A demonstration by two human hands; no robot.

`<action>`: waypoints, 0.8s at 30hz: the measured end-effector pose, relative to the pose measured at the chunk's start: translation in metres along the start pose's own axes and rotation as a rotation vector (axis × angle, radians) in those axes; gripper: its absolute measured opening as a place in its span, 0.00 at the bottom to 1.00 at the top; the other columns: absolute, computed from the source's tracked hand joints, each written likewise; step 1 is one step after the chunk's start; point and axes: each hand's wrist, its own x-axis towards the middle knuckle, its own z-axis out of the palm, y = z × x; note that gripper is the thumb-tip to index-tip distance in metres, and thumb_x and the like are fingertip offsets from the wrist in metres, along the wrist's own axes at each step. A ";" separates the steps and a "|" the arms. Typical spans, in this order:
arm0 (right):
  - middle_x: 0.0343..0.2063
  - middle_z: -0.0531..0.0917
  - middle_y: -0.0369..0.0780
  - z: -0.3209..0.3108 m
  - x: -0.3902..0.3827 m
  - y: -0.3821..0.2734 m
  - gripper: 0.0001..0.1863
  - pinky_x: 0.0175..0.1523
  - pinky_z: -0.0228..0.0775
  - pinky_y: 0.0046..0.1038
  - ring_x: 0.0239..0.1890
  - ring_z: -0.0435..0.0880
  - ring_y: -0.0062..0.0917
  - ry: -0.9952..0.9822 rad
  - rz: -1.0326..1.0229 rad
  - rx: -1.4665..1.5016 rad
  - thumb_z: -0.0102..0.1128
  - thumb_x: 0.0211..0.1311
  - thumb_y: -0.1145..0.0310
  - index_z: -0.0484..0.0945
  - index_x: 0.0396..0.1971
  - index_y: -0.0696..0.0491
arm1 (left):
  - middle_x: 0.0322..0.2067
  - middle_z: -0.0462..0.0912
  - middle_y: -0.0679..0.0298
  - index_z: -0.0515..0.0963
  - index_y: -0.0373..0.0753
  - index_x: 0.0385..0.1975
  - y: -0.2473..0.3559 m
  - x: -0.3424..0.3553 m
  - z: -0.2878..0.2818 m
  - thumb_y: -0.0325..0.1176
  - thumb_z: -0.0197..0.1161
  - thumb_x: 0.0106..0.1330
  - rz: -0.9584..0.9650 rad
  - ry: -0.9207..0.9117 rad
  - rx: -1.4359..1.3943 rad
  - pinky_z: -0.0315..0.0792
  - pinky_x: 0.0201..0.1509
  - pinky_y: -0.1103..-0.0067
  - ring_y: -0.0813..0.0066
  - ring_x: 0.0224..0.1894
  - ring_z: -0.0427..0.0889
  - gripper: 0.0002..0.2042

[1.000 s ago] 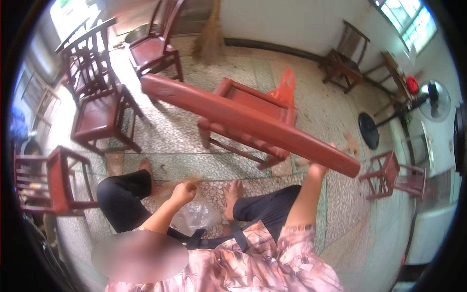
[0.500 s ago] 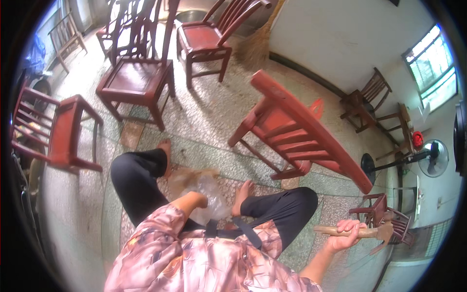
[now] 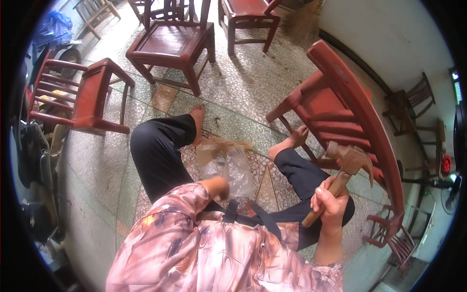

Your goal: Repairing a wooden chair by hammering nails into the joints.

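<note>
In my right hand [image 3: 332, 200] a claw hammer [image 3: 343, 176] is gripped by its wooden handle, its worn metal head raised in front of my right knee. Just beyond the hammer, a red slatted wooden chair [image 3: 335, 114] lies tipped over, its long back post toward me. My left hand [image 3: 220, 187] hangs low between my knees, above the near edge of a clear plastic bag [image 3: 228, 170]. The left fingers point down and are mostly hidden. The bag lies on the floor between my bare feet.
Upright red chairs stand ahead [image 3: 168, 44] and to the left [image 3: 90, 100], with another [image 3: 250, 19] farther back. A straw broom [image 3: 304, 24] leans by the far wall. More chairs [image 3: 411, 104] line the right wall. A blue plastic bag [image 3: 53, 29] sits at far left.
My right hand has brought the hammer inward from the far right and turned its head upward, away from me. My right foot has shifted forward, against the tipped chair. The view has swung.
</note>
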 end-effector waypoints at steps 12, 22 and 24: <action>0.12 0.67 0.36 -0.026 0.020 0.028 0.10 0.16 0.67 0.27 0.07 0.67 0.20 0.056 0.372 0.464 0.53 0.49 0.81 0.65 0.30 0.54 | 0.31 0.81 0.43 0.80 0.31 0.29 -0.006 0.103 -0.001 0.34 0.55 0.54 -0.127 1.254 -0.905 0.75 0.43 0.60 0.44 0.35 0.80 0.12; 0.12 0.67 0.36 -0.008 0.025 0.018 0.11 0.17 0.67 0.27 0.08 0.68 0.20 0.001 0.422 0.475 0.55 0.49 0.81 0.65 0.32 0.54 | 0.38 0.83 0.50 0.81 0.37 0.36 -0.104 0.031 -0.017 0.31 0.57 0.54 -0.697 1.210 -1.093 0.74 0.47 0.63 0.48 0.42 0.80 0.11; 0.12 0.66 0.36 -0.005 0.028 0.021 0.11 0.16 0.66 0.26 0.08 0.67 0.20 0.009 0.446 0.449 0.55 0.49 0.80 0.64 0.32 0.54 | 0.39 0.83 0.53 0.81 0.37 0.38 -0.095 0.020 -0.011 0.34 0.58 0.55 -0.575 1.057 -0.836 0.74 0.49 0.65 0.52 0.44 0.82 0.13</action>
